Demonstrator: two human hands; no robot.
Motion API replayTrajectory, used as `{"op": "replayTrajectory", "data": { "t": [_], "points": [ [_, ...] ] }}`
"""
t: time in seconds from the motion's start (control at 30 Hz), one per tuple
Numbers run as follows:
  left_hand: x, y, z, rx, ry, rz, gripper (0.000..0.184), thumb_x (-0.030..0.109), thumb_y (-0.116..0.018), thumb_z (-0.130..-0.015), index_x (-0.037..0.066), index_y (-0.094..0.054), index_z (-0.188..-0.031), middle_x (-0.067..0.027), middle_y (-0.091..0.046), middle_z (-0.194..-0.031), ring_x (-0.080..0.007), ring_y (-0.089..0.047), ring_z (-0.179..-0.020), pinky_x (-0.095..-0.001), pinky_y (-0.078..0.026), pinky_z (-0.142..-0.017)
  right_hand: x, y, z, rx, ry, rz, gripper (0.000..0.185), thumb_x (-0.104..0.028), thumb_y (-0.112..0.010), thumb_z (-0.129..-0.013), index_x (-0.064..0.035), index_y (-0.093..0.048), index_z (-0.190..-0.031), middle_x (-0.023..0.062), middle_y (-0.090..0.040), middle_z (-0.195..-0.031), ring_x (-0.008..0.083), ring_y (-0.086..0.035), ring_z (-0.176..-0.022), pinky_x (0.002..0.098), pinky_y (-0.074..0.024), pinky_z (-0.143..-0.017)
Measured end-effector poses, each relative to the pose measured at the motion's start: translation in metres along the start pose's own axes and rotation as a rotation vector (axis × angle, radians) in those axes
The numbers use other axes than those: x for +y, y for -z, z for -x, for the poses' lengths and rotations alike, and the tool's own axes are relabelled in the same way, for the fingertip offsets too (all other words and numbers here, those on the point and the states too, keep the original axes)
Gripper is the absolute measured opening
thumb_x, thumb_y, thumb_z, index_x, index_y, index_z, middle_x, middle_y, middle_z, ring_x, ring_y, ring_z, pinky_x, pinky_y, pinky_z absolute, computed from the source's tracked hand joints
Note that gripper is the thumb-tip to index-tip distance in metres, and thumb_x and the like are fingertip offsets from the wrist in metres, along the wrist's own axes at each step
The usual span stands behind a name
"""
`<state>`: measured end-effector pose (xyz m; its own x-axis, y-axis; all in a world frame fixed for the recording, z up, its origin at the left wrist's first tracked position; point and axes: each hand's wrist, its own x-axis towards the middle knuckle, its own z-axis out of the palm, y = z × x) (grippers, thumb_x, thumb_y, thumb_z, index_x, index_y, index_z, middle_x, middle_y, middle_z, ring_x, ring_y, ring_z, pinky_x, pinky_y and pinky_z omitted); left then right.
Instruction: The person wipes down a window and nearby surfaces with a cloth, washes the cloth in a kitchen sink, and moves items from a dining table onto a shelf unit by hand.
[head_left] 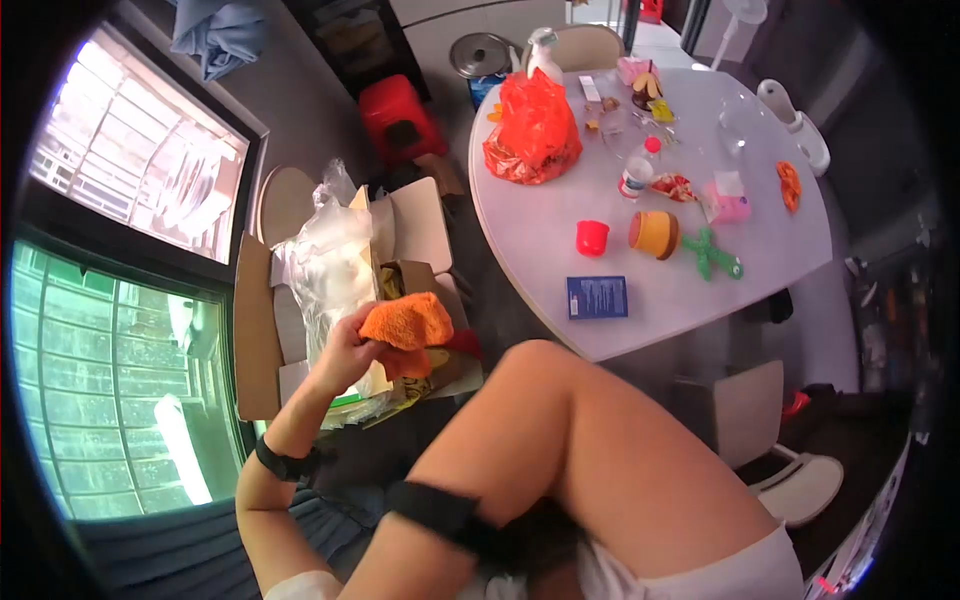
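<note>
My left hand is closed on a bunched orange cloth with a terry-like, towel texture. The cloth is held up in front of an opened cardboard box, from which clear plastic wrapping bulges. A black band circles my left forearm. My right arm is bent, its elbow toward the table and its banded forearm running down to the lower edge of the view. The right hand itself lies outside the frame.
On the white table stand a red plastic bag, a blue box, a red cup, a yellow-brown toy pot, a green balloon-like toy and a bottle. A chair and red stool stand nearby.
</note>
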<state>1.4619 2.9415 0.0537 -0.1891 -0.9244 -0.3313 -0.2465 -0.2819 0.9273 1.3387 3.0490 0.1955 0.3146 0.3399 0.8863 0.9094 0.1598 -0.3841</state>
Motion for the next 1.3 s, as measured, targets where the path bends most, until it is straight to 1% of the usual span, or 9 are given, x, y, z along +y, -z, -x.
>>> {"op": "replayTrajectory", "data": {
  "t": [0.17, 0.27, 0.33, 0.4, 0.43, 0.5, 0.73, 1.17, 1.3],
  "points": [
    [-0.005, -0.043, 0.015, 0.182, -0.113, -0.127, 0.039, -0.007, -0.048, -0.080, 0.001, -0.053, -0.118, -0.0043, -0.061, -0.103, -0.0121, -0.056, -0.099, -0.0273, -0.046, -0.088, -0.102, 0.070, 0.133, 0.192, -0.262, -0.039, 0.015, -0.012, -0.071, -0.075, -0.0066, -0.069, -0.089, 0.0142, -0.051, -0.110, 0.0275, -0.053, -0.100, 0.0355, -0.0432, -0.085],
    [-0.012, -0.089, 0.011, 0.267, -0.067, 0.083, 0.033, -0.003, -0.048, -0.083, 0.003, -0.053, -0.115, -0.0040, -0.062, -0.098, -0.0121, -0.059, -0.092, -0.0281, -0.049, -0.082, -0.148, 0.089, 0.256, 0.702, -0.986, 0.031, 0.015, -0.011, -0.060, -0.085, -0.0026, -0.066, -0.095, 0.0092, -0.061, -0.096, 0.0206, -0.056, -0.094, 0.0335, -0.0445, -0.085],
    [-0.017, -0.125, 0.005, 0.327, -0.024, 0.154, 0.032, -0.001, -0.051, -0.080, 0.003, -0.055, -0.112, -0.0058, -0.064, -0.095, -0.0145, -0.062, -0.090, -0.0302, -0.050, -0.080, -0.170, 0.081, 0.359, 0.685, -1.411, 0.289, 0.026, -0.016, -0.054, -0.091, -0.0048, -0.058, -0.114, 0.0067, -0.061, -0.107, 0.0186, -0.056, -0.100, 0.0336, -0.0462, -0.084],
    [-0.018, -0.163, -0.006, 0.359, -0.016, 0.123, 0.039, -0.005, -0.049, -0.078, 0.004, -0.053, -0.115, -0.0071, -0.063, -0.099, -0.0130, -0.059, -0.095, -0.0301, -0.048, -0.083, -0.185, 0.059, 0.400, 1.153, -1.304, -0.344, 0.047, -0.036, -0.055, -0.091, -0.0114, -0.046, -0.129, 0.0068, -0.056, -0.121, 0.0238, -0.054, -0.109, 0.0416, -0.0461, -0.089],
    [0.001, -0.180, -0.011, 0.304, 0.156, 0.238, 0.040, -0.005, -0.050, -0.077, 0.005, -0.053, -0.115, -0.0093, -0.063, -0.100, -0.0160, -0.061, -0.094, -0.0308, -0.049, -0.079, -0.186, 0.046, 0.406, 1.073, -1.330, -0.408, 0.047, -0.036, -0.055, -0.091, -0.0114, -0.046, -0.129, 0.0068, -0.056, -0.121, 0.0238, -0.054, -0.109, 0.0416, -0.0461, -0.089],
    [-0.025, -0.220, -0.035, 0.474, -0.185, -0.277, 0.043, 0.006, -0.061, -0.073, 0.008, -0.053, -0.116, -0.0179, -0.059, -0.099, -0.0325, -0.058, -0.097, -0.0399, -0.049, -0.079, -0.186, 0.028, 0.415, 1.238, -1.103, -0.702, 0.071, -0.058, -0.053, -0.084, -0.0174, -0.033, -0.139, 0.0071, -0.045, -0.135, 0.0292, -0.047, -0.120, 0.0521, -0.0431, -0.093],
    [-0.054, -0.289, -0.018, 0.802, 0.025, -0.174, 0.058, 0.007, -0.063, -0.073, 0.013, -0.042, -0.127, -0.0196, -0.046, -0.111, -0.0409, -0.056, -0.097, -0.0453, -0.048, -0.083, -0.139, 0.033, 0.396, 1.083, -1.247, -0.891, 0.072, -0.063, -0.048, -0.085, -0.0197, -0.031, -0.141, 0.0054, -0.037, -0.142, 0.0282, -0.040, -0.128, 0.0543, -0.0396, -0.097],
    [-0.139, -0.335, 0.164, 1.317, 0.034, 0.056, 0.062, 0.020, -0.066, -0.077, 0.007, -0.043, -0.133, -0.0230, -0.049, -0.114, -0.0352, -0.050, -0.108, -0.0388, -0.040, -0.095, 0.032, -0.072, 0.304, 0.544, -1.437, -1.078, 0.039, -0.023, -0.046, -0.097, -0.0010, -0.043, -0.128, 0.0163, -0.052, -0.126, 0.0265, -0.055, -0.112, 0.0393, -0.0451, -0.095],
    [-0.167, -0.371, 0.250, 1.529, 0.290, 0.184, 0.058, 0.020, -0.064, -0.080, 0.003, -0.043, -0.132, -0.0211, -0.050, -0.120, -0.0302, -0.056, -0.103, -0.0380, -0.046, -0.089, 0.090, -0.135, 0.237, 0.164, -1.349, -0.590, 0.027, -0.017, -0.050, -0.094, 0.0013, -0.054, -0.113, 0.0135, -0.061, -0.111, 0.0225, -0.059, -0.103, 0.0348, -0.0465, -0.090]
  ]
}}
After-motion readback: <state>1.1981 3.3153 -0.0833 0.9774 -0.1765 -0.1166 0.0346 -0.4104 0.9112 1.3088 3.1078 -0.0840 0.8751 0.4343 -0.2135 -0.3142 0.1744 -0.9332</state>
